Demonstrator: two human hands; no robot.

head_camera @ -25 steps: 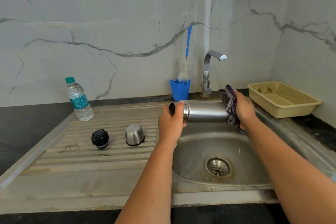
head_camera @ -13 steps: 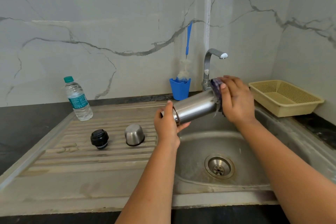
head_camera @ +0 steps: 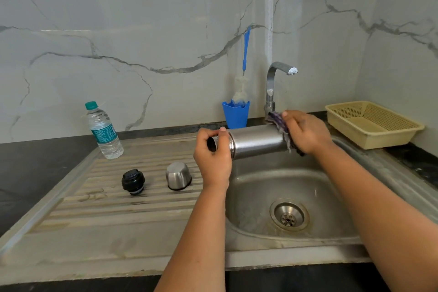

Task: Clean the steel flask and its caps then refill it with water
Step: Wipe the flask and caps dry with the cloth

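The steel flask (head_camera: 256, 141) lies sideways in the air above the sink basin (head_camera: 260, 187), its open mouth pointing left. My left hand (head_camera: 213, 156) grips its neck. My right hand (head_camera: 305, 133) holds a dark purple cloth (head_camera: 279, 123) wrapped over the flask's base end. On the drainboard (head_camera: 106, 208) to the left stand the black inner cap (head_camera: 133, 182) and the steel outer cap (head_camera: 178, 175), upside down. A plastic water bottle (head_camera: 103, 130) with a green lid stands at the back left of the drainboard.
The tap (head_camera: 275, 83) rises behind the flask, with no water running. A blue cup (head_camera: 235, 114) holding a bottle brush (head_camera: 245, 54) stands left of it. A cream plastic basket (head_camera: 372, 123) sits on the dark counter at right. The drain (head_camera: 289, 217) lies in the basin.
The flask has dropped from a tilt back to level. My right hand with the cloth has shifted around the base end, and my left hand has turned on the neck.
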